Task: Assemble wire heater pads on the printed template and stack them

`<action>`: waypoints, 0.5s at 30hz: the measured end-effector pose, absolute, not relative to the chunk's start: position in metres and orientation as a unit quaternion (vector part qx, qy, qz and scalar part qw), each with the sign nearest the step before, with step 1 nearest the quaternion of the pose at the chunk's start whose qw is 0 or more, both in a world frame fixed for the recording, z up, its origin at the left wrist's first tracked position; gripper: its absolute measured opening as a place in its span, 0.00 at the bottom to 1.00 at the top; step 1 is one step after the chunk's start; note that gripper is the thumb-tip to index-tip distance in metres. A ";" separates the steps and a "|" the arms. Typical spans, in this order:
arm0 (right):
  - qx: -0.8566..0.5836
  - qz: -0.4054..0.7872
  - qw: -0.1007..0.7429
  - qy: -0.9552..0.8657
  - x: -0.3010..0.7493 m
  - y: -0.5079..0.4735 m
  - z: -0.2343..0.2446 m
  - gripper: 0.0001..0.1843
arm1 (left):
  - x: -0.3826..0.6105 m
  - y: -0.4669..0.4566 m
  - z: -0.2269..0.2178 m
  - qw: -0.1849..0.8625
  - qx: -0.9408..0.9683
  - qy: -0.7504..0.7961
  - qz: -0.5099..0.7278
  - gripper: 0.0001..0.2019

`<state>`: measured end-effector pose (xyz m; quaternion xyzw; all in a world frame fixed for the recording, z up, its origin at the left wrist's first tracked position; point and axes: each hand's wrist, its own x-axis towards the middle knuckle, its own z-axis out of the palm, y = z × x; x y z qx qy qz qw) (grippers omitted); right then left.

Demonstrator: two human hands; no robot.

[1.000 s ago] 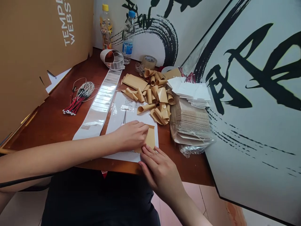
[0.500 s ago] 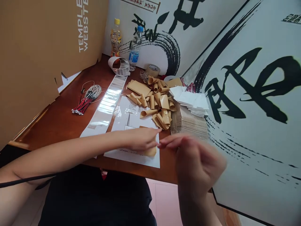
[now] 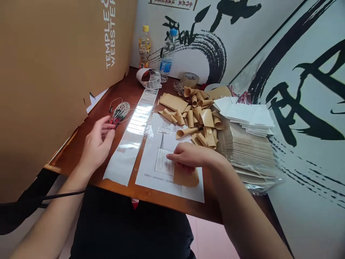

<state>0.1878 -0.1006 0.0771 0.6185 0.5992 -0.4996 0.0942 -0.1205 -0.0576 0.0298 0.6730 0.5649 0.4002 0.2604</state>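
Observation:
My right hand is closed in a pinch on a tan paper backing sheet, holding it over a white printed template sheet near the table's front edge. My left hand has reached left, fingers curled at the red and black ends of a bundle of thin wires on the brown table; whether it grips any wire is not clear. Between my hands lies a long strip of clear labels on white liner.
A heap of curled tan backing papers lies behind the template. Stacked white cards and bagged envelopes sit at the right. Two bottles, a label roll and a tape roll stand at the back. A cardboard panel walls the left.
My left hand left the tan sheet and moved left to the wire bundle. My right hand came in and took over the tan sheet. The view shifted left.

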 end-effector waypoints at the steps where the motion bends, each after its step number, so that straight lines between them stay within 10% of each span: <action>1: 0.619 -0.503 0.075 0.599 0.189 -0.103 0.073 0.31 | -0.130 -0.063 0.022 0.241 0.647 0.578 0.436 0.28; 15: 0.668 -0.316 -0.111 0.664 0.175 -0.105 0.040 0.30 | -0.145 -0.037 0.048 0.117 0.707 0.671 0.189 0.18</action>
